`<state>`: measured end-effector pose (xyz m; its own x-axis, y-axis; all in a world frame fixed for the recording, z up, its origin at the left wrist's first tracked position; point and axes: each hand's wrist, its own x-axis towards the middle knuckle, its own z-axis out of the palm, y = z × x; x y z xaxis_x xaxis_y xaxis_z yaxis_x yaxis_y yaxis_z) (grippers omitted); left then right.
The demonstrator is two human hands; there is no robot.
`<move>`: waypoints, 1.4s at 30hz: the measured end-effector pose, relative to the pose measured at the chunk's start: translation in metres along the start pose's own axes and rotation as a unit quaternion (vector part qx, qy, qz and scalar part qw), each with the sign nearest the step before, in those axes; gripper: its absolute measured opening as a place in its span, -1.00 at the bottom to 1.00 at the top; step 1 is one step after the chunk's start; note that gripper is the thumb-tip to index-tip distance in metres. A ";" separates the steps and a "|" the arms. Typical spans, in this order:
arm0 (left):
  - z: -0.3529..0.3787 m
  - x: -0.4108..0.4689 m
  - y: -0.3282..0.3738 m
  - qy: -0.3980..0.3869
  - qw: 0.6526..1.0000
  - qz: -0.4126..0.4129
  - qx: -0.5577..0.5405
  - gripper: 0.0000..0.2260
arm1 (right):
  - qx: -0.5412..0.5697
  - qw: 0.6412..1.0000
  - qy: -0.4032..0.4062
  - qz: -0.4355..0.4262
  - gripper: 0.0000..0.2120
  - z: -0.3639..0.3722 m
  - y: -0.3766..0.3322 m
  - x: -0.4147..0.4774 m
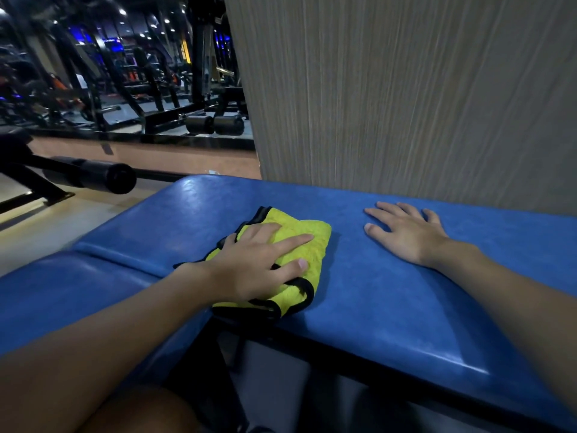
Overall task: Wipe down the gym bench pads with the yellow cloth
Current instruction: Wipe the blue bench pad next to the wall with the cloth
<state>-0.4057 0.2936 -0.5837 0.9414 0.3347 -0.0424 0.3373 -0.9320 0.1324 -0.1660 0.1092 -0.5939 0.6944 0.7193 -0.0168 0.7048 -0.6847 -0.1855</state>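
**Desk:** Report the grips.

**Operator:** I log the left grip (256, 270) as released. Its fingers are laid fairly straight and it presses palm-down on the yellow cloth (307, 245). The right grip (406, 232) is also released, flat with fingers spread on bare padding. It sits to the right of the cloth, apart from it.

**Desk:** Where is the cloth?

**Operator:** It lies folded, with black edging, on the surface (437, 354), on its long blue pad (390, 307). It is close to the seam with the second pad (62, 292), and one corner reaches the near edge.

**Desk:** Surroundings?

**Operator:** A grey grained panel (406, 89) stands directly behind the surface. A black roller (90, 176) is off to the left, with dim gym machines (125, 82) beyond it.
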 end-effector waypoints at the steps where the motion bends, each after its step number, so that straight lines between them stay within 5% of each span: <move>1: 0.000 -0.001 0.001 0.000 1.000 -0.001 0.002 -0.34 | 0.000 1.000 0.000 0.000 -0.43 0.000 0.000 0.000; 23: -0.015 0.196 0.008 0.024 0.999 -0.040 -0.005 -0.51 | -0.023 1.000 0.014 -0.009 -0.42 0.005 0.001 0.003; 36: -0.003 0.081 0.000 0.005 1.000 0.010 -0.004 -0.48 | -0.013 1.000 -0.012 0.002 -0.44 -0.002 -0.004 -0.001; 42: -0.001 0.011 -0.005 0.021 1.000 0.020 -0.011 -0.34 | -0.108 0.994 -0.026 0.004 -0.48 -0.019 -0.020 0.000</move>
<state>-0.3975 0.3021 -0.5843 0.9529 0.3033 0.0045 0.2990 -0.9416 0.1552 -0.1778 0.1205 -0.5712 0.6957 0.7150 -0.0684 0.7178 -0.6956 0.0293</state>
